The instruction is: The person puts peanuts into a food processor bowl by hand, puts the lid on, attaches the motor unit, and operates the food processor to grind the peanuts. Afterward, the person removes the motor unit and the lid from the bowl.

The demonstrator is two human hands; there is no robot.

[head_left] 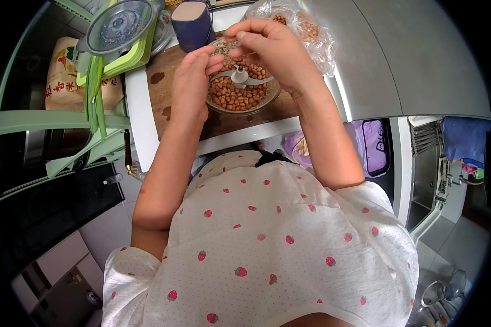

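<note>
A clear chopper bowl point(244, 110) stands on a brown wooden board, filled with peanuts point(234, 94) in reddish-brown skins. A white hub with chopper blades point(239, 77) rises from its middle. Paler, finer bits point(221, 48) show at the bowl's far side. My left hand point(193, 82) is over the bowl's left rim, its fingers loosely curved and apart. Above the right and far part of the bowl is my right hand point(270, 49), with bent, separated fingers. I see nothing held in either hand, though the right fingertips are partly hidden.
A dark blue container point(192, 27) stands behind the bowl. Plastic bags with nuts point(316, 35) lie at the back right, beside a grey metal surface point(403, 54). On the left, a strainer point(120, 24) rests on green trays, with green stalks point(95, 98) hanging down.
</note>
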